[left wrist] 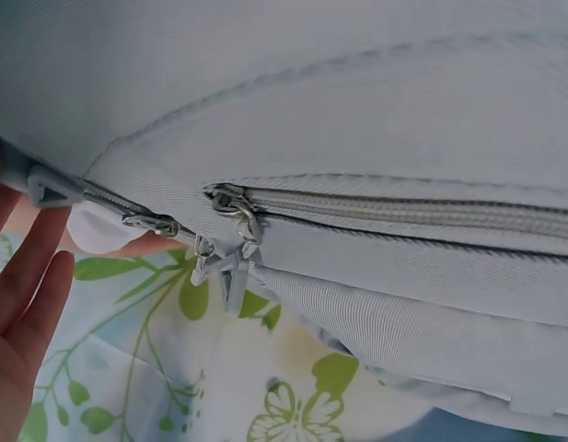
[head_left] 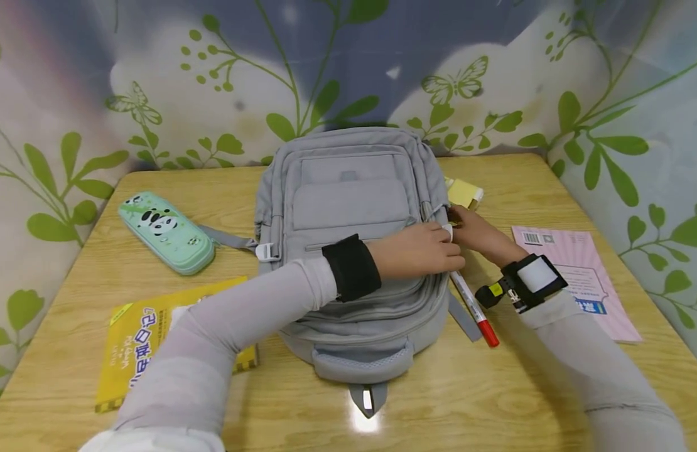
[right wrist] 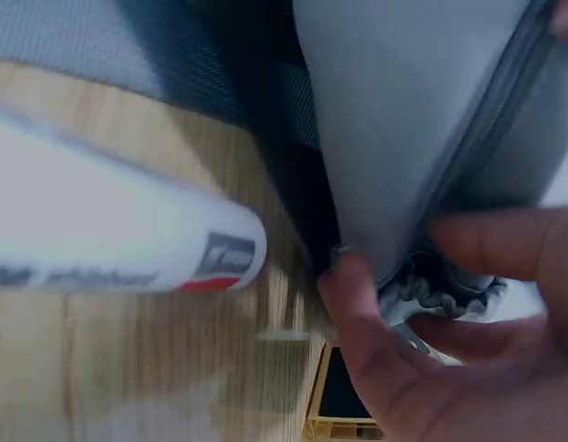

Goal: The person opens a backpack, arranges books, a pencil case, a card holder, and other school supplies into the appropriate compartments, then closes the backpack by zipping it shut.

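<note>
A grey backpack [head_left: 351, 207] lies on the table, front up. At its right side edge my left hand [head_left: 421, 250] grips the fabric by a zipper [left wrist: 127, 207], fingertips beside a grey zipper pull [left wrist: 53, 187]. Just beyond, my right hand [head_left: 477, 233] pinches the gathered elastic edge [right wrist: 435, 295] of the side pocket between thumb and fingers. A small white piece [left wrist: 99, 228] shows between the two hands. Close below them lies a white marker [head_left: 466, 295] with a red cap, next to a grey strap [head_left: 463, 319].
A mint panda pencil case [head_left: 167, 232] lies at the left, with a yellow book [head_left: 122, 351] below it, partly under my left sleeve. At the right is a pink book [head_left: 580, 282]. A yellow item [head_left: 464, 192] sits behind my right hand. Leaf-patterned wall [head_left: 348, 75] borders the table.
</note>
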A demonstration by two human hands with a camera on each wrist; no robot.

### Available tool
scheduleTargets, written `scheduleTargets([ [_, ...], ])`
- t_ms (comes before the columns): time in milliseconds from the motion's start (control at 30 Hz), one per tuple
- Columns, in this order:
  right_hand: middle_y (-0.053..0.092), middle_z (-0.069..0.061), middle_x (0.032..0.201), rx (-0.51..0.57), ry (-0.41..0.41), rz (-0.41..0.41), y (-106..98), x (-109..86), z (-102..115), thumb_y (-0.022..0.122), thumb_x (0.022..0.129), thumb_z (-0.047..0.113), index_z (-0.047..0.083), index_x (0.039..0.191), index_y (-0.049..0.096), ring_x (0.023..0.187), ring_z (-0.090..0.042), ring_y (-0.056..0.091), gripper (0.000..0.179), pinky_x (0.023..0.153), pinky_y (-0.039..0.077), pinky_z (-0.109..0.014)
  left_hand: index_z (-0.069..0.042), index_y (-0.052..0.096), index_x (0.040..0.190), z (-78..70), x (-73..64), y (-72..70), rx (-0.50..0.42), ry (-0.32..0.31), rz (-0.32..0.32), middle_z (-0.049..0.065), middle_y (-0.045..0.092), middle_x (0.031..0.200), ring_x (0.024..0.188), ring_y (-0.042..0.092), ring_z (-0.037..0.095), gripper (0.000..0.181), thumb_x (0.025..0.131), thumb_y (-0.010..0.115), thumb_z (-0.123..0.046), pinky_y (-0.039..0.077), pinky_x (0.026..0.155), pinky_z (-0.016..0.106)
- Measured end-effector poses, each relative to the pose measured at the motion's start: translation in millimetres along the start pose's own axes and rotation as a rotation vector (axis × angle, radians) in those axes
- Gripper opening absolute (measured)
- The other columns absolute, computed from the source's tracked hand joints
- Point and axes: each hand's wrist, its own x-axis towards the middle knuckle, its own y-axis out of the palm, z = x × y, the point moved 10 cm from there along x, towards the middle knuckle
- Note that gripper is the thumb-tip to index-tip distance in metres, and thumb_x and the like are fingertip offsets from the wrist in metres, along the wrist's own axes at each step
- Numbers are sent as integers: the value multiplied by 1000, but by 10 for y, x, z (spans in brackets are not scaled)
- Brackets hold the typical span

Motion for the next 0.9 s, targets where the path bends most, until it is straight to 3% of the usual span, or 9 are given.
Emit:
scheduleTargets([
  [100,33,-30,142,-34,52,-82,-83,0,-37,44,96,19,-7,143,26,125,-41,41,56,95,42,-46,-19,57,114,1,-21,-37,-38,-5,-12,-5,61,105,95,57,13,24,102,37,-18,45,85,26],
  [167,48,-31,127,-93,68,-140,-135,9,-42,42,97,18,-11,132,41,105,-36,56,45,83,49,-38,-17,57,112,6,-38,-53,-55,-15,-6,-5,60,103,94,57,12,24,102,36,-17,45,84,25],
  [267,62,-18,84,-117,83,-202,-193,42,-46,38,98,18,-7,90,57,69,-23,60,32,64,50,-28,-16,57,111,5,-77,-69,-66,-23,4,-4,59,103,94,57,12,24,103,34,-18,46,82,23],
  [367,51,1,56,28,113,-202,-201,67,-85,40,97,24,11,60,49,54,-11,50,40,57,45,-25,-17,57,114,4,-121,-71,-102,-31,16,-5,59,109,101,55,12,25,103,35,-19,46,85,23],
  [467,46,7,51,255,162,-211,-197,55,-124,42,98,31,20,53,48,51,-9,45,46,57,42,-25,-19,56,118,18,-170,-68,-169,-43,23,-6,58,118,109,53,11,25,102,36,-19,46,88,23],
  [567,53,10,60,346,175,-264,-230,25,-114,40,99,35,16,69,60,58,-6,50,40,62,44,-25,-20,56,120,47,-206,-53,-215,-59,22,-6,57,123,115,52,12,27,102,37,-19,47,89,24],
  [700,59,-3,105,364,140,-246,-193,20,-62,31,102,30,2,122,53,93,-10,55,41,90,46,-31,-20,56,121,68,-212,-26,-226,-73,29,-6,56,125,116,51,12,27,102,37,-18,48,87,25],
  [800,36,-16,144,343,79,-146,-63,43,17,30,102,23,2,146,26,125,-22,41,49,106,34,-39,-20,56,120,75,-201,-19,-239,-79,33,-6,56,125,115,50,13,27,102,37,-19,48,85,25],
  [900,8,-13,157,280,4,-53,52,53,118,36,99,17,11,152,4,142,-28,16,62,113,22,-45,-20,56,119,75,-182,-29,-241,-77,31,-6,57,123,114,51,13,25,101,38,-19,49,84,25],
])
